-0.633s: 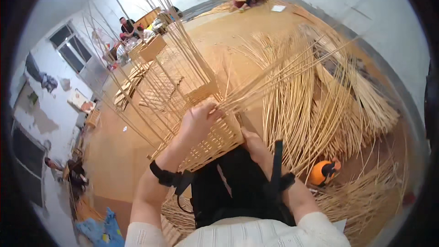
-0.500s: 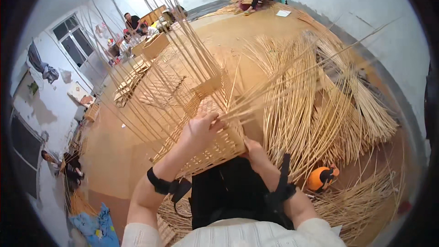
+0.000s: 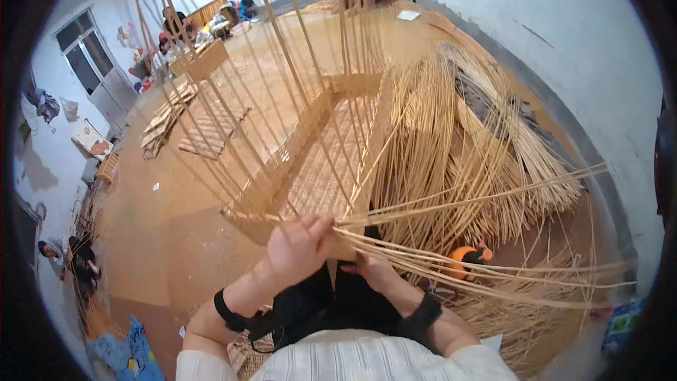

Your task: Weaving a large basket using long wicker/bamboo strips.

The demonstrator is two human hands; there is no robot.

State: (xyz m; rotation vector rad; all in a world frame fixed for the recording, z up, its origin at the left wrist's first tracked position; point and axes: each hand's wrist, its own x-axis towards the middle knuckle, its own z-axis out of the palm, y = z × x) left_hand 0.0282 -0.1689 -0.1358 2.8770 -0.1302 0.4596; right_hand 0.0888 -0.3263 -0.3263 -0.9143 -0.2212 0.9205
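Observation:
A half-woven rectangular wicker basket [image 3: 326, 159] sits in front of my lap, its inside showing and its tall stakes standing up around the walls. My left hand [image 3: 300, 245] is closed at the near rim, pinching wicker rods [image 3: 416, 257] where they leave the corner. Those long loose rods fan out to the right, past my right forearm. Just below the rim, my right hand [image 3: 377, 271] grips the outside of the near wall by the corner. Some of its fingers are hidden by the basket and the rods.
Large bundles of wicker rods [image 3: 430, 141] cover the floor to the right, with an orange and black object [image 3: 467, 259] beside them. Woven panels [image 3: 211, 134] lie at the left. Other people sit along the walls, and a blue cloth [image 3: 127, 353] is at lower left.
The basket has turned and levelled, so its long inside now opens away from me. The loose rods have swung lower on the right. Both hands have moved down and slightly left in view.

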